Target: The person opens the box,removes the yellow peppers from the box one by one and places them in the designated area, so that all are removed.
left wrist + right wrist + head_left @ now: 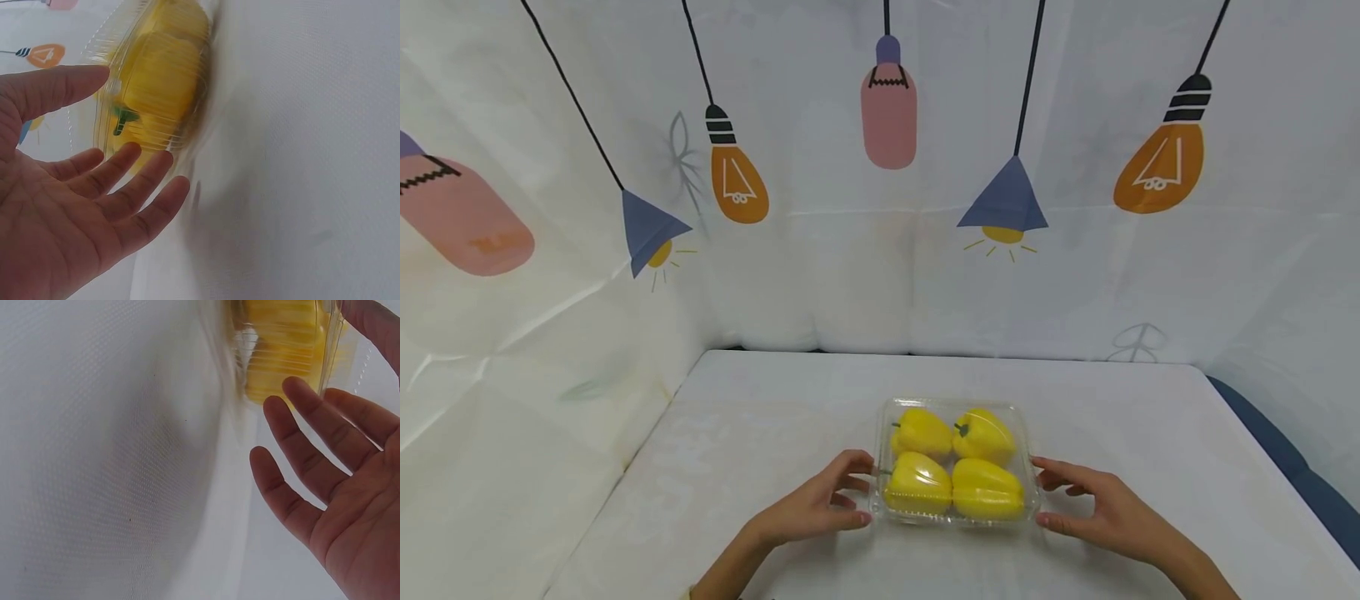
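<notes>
A clear plastic clamshell box (953, 518) with several yellow bell peppers (988, 490) inside lies on the white table, its lid closed. At its left side is my left hand (820, 500), fingers spread and relaxed, thumb toward the near corner. My right hand (1101, 508) is at the opposite side in a similar pose, fingertips close to the box's edge. The left wrist view shows a green stem on one bell pepper (159, 78) through the ribbed wall. In the right wrist view the palm of the right hand (350, 487) faces the box, fingers apart.
The white table (760, 417) extends around the box. Behind it hangs a white cloth (850, 267) printed with lamps and bulbs. A dark blue seat-like shape (1285, 450) stands beyond the table's right edge.
</notes>
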Tool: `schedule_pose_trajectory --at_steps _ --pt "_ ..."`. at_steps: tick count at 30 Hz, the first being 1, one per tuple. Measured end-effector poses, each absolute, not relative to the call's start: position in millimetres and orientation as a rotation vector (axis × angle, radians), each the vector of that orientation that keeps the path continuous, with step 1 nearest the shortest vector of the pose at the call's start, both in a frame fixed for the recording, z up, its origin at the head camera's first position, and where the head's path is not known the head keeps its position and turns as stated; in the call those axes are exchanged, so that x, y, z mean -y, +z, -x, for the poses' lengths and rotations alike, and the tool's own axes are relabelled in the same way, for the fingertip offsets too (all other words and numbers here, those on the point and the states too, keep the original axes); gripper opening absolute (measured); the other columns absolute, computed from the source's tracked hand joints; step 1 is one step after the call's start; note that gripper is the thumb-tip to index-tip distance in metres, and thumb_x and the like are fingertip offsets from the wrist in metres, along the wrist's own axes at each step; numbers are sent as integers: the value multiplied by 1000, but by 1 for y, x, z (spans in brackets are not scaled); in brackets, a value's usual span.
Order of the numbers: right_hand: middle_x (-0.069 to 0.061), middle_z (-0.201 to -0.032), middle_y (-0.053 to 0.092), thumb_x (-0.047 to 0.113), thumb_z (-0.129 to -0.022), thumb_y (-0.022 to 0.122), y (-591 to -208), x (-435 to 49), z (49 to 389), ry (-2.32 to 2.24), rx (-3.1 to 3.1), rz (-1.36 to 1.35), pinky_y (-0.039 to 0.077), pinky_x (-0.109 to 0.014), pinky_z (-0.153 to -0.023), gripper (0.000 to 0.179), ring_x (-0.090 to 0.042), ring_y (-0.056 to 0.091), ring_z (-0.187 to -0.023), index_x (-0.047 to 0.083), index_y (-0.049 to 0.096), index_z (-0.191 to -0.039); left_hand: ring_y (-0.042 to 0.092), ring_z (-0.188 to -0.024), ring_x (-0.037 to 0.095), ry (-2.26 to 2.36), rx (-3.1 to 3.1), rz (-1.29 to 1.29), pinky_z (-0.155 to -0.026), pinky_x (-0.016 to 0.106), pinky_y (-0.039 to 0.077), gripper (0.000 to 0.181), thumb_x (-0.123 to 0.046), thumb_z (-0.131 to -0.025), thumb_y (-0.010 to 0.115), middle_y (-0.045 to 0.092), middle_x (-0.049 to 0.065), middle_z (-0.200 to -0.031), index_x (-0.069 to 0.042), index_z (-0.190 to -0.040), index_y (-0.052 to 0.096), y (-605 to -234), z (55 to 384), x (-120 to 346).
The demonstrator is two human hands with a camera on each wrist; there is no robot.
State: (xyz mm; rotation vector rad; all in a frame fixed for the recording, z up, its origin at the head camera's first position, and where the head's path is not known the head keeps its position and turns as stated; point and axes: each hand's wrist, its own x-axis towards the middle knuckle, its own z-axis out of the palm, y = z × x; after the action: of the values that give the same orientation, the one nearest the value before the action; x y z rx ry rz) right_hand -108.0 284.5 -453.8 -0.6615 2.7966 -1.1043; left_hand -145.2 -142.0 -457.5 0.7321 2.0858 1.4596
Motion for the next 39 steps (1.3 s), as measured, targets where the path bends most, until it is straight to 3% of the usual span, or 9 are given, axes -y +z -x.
schedule_pose_trajectory --at_steps 13,24,39 --pt "9 -110 65 40 -86 76 -453 -286 108 -1111 -2771 649 55 -32 -77 63 -11 64 -96 11 55 -138 56 -115 29 1507 -2035 -764 -91 36 50 66 -15 -90 73 46 14 -138 -6 -142 33 -459 147 143" --pt "9 -107 65 37 -87 76 -450 -284 107 -1140 -2727 624 55 -31 -77 64 -9 63 -94 8 53 -139 59 -108 28 1542 -2028 -729 -87 35 52 65 -12 -88 74 49 12 -132 -5 -139 34 -461 147 140" --pt "9 -103 63 35 -89 74 -452 -284 107 -1170 -2693 639 55 -29 -77 64 -6 62 -93 6 51 -141 61 -94 23 1793 -1710 -463 -77 33 55 67 1 -84 72 50 22 -124 0 -140 35 -463 148 137"
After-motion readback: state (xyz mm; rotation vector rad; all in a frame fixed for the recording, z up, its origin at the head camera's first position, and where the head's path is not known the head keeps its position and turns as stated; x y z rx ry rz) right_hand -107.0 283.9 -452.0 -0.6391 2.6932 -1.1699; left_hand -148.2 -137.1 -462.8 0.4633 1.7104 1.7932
